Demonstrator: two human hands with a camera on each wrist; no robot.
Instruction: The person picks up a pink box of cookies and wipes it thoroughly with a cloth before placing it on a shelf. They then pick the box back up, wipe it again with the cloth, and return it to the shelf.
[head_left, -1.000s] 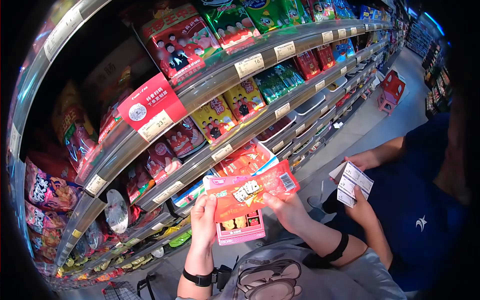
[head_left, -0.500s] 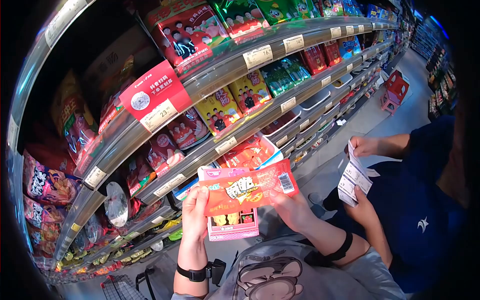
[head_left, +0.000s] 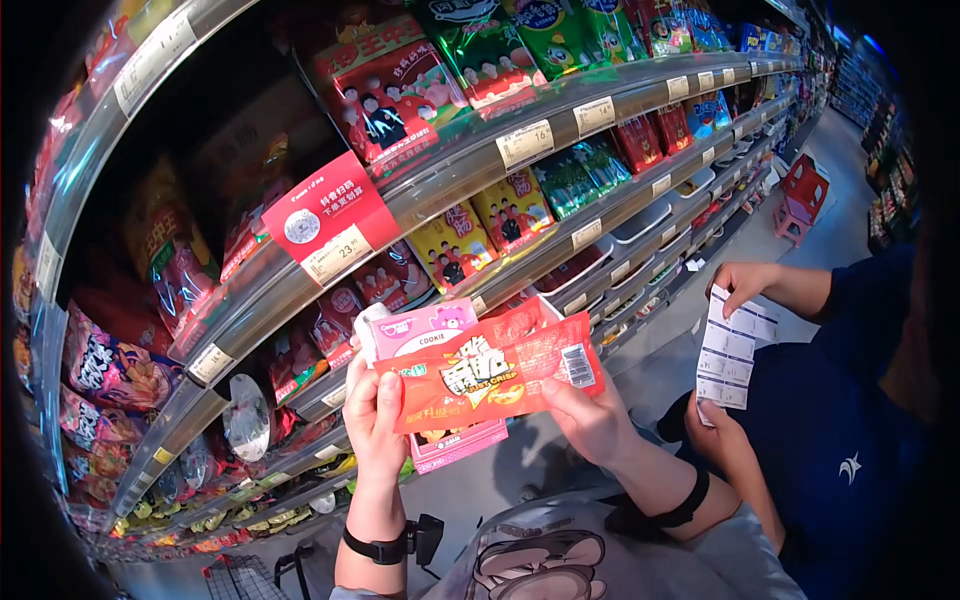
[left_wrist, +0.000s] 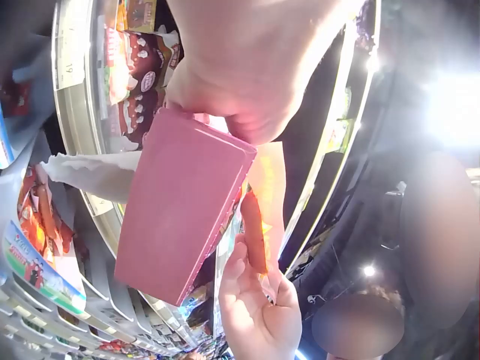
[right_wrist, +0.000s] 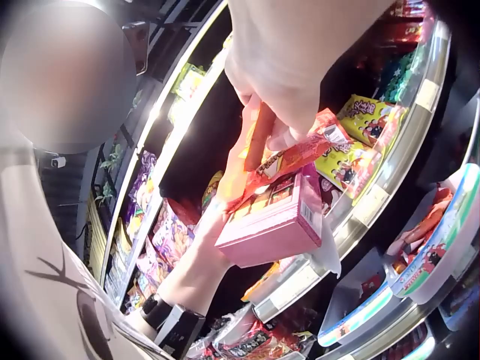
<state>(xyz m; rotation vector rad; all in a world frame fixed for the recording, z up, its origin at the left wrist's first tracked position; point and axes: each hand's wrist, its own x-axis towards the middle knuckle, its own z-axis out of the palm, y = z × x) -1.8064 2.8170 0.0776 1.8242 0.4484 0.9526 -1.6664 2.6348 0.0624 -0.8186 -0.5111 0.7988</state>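
Observation:
A red snack packet point(head_left: 495, 372) is stretched between both hands in the head view. The left hand point(head_left: 372, 415) grips its left end together with a pink cookie box point(head_left: 430, 322) lying behind the packet; something white, like paper, sticks out beside the box. The right hand point(head_left: 588, 418) pinches the packet's right end near the barcode, thumb on the front. In the left wrist view the plain pink side of the box point(left_wrist: 184, 206) faces the camera, below the left hand point(left_wrist: 244, 60). The right wrist view shows the box point(right_wrist: 270, 229) under the packet.
Curved shelves point(head_left: 530, 205) with bagged snacks and price labels run along the left and front. At right a person in dark blue point(head_left: 850, 430) holds a printed paper sheet point(head_left: 728, 350). A red stool point(head_left: 800, 200) stands in the aisle; a basket point(head_left: 240, 580) is at lower left.
The packet and box have come slightly nearer the shelf, and more of the box's top shows above the packet. The other person's paper is held flatter and more unfolded.

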